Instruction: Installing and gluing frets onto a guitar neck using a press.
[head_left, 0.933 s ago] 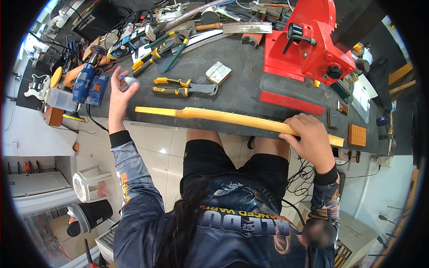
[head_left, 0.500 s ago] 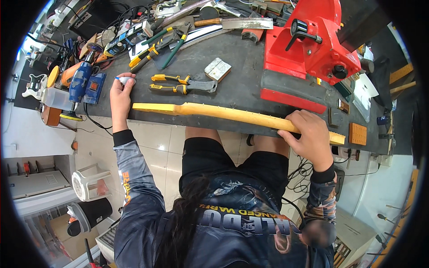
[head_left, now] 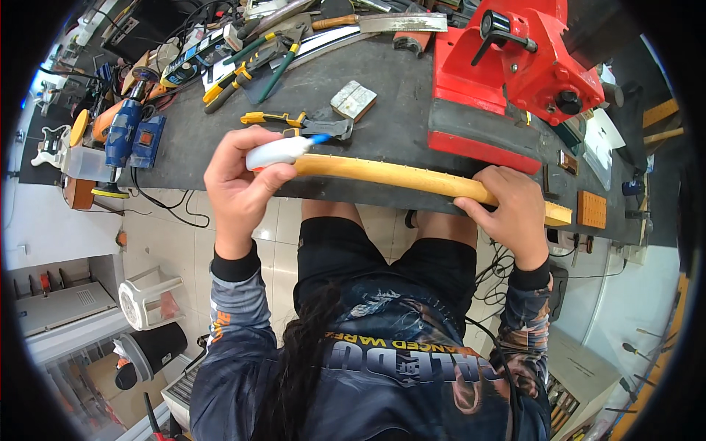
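A wooden guitar neck [head_left: 397,176] lies along the near edge of the dark workbench, with small fret ends showing along its upper edge. My right hand [head_left: 511,209] is wrapped round the neck near its right end. Pinched in my left hand [head_left: 243,176] is a small white squeeze bottle [head_left: 276,153] with a blue tip, pointing right. The bottle is tilted above the left part of the neck, and together with my hand it hides the headstock. Just beyond the bottle are yellow-and-black end-cutting pliers [head_left: 327,126], partly covered by it.
At the back right stands a large red bench vise [head_left: 507,88]. A small metal-faced block [head_left: 354,101] sits beyond the pliers. Hand tools and a saw [head_left: 404,22] crowd the far side. A blue power tool [head_left: 125,136] is at the left, a drilled wooden block [head_left: 591,210] at the right.
My left hand has brought the white bottle from beyond the headstock rightward and toward me, over the neck. The blue tip now points right. My right hand stays on the neck.
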{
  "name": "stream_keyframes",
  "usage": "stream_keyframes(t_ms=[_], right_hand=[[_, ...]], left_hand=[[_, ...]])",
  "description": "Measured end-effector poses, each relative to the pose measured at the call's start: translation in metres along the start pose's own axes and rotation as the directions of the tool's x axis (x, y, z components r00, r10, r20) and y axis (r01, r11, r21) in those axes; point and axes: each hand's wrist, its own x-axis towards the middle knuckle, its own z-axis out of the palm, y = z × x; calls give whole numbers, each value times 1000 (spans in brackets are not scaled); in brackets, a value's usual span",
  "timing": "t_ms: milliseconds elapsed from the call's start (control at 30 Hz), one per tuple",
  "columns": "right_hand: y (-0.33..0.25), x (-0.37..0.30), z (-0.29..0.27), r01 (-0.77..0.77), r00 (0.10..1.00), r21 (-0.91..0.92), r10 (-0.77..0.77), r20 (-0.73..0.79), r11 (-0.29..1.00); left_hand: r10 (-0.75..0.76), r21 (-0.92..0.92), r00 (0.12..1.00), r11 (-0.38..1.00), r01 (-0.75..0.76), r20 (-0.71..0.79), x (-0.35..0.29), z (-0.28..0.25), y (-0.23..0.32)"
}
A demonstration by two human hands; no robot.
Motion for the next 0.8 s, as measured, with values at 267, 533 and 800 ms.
stream_keyframes(t_ms=[267, 533, 800], right_hand=[[2, -1, 3, 5, 1000, 2, -5, -15, 1000], [4, -1, 6, 14, 999, 17, -14, -32, 1000], [5, 0, 7, 17, 999, -13, -18, -38, 1000]], left_hand=[[87, 133, 995, 987, -94, 58, -2, 18, -3], [163, 203, 982, 963, -179, 92, -4, 19, -9], [90, 55, 985, 994, -99, 145, 0, 18, -5]])
